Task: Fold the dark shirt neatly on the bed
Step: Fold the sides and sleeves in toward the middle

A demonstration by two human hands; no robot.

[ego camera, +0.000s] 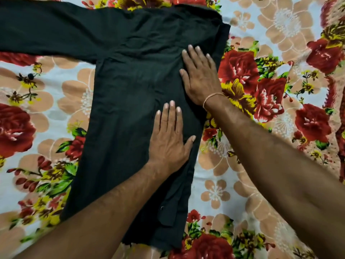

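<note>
Shirt: the dark shirt (130, 94) lies back-up on the floral bedsheet (270, 53), collar end at 12 o'clock, hem at 6 o'clock.
Fold so far: the side at 3 o'clock looks turned in, its sleeve running down to a buttoned cuff (168, 214) near 6 o'clock.
Left hand (169, 139): flat, fingers straight, grasping nothing, pressing the folded panel near centre.
Right hand (200, 75): also flat and ungripped, pressing just toward 1 o'clock of the left hand, by the folded edge.
Doing it well: I judge that smoothing from collar toward hem, keeping that edge straight, flattens the creases.
Remaining: the other sleeve (46, 32) stretches out toward 10 o'clock, unfolded.
Obstacles: nothing else lies on the sheet; only wrinkles hinder.
</note>
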